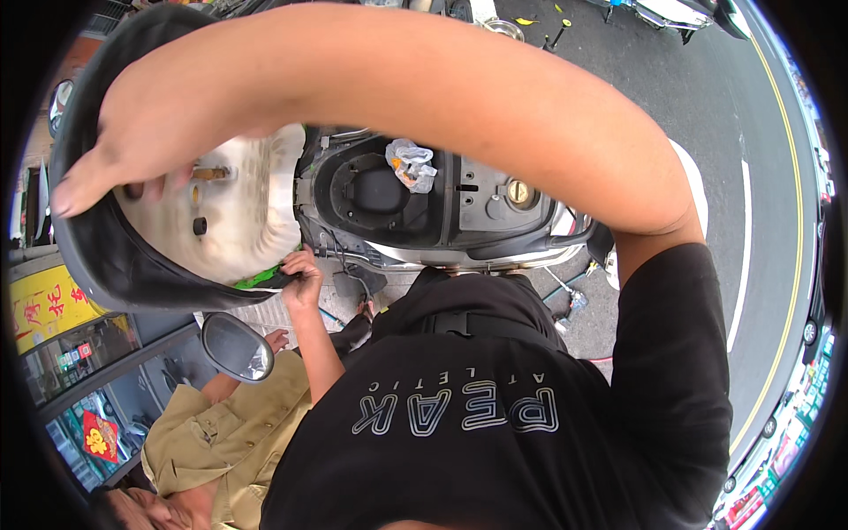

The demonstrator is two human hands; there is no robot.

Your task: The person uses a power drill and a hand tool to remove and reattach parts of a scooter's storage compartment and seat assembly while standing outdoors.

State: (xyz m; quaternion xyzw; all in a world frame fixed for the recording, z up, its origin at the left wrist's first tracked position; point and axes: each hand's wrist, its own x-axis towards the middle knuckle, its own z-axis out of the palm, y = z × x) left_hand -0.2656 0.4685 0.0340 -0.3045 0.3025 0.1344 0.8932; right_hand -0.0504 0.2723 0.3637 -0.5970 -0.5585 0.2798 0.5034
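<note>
- The scooter seat (168, 238), raised with its pale underside facing the camera, is the landmark; its black rim curves round the left of the picture.
- One hand (132, 168) (the arm crosses the whole view from the person's right shoulder, so this is the right hand) lies flat on the upper left of the seat's underside, fingers spread and hooked over the rim, gripping it.
- The person's left hand is not visible.
- Just below the seat's lower edge, a co-worker's hand (303, 276) in a khaki sleeve touches something green at the hinge; whether it grips I cannot tell.
- Below the seat hangs a round mirror (235, 347).
- Right of the seat opens the black storage bay (380, 190), with a crumpled plastic bag (412, 165) inside.
- Further right sits the brass fuel cap (519, 192).
</note>
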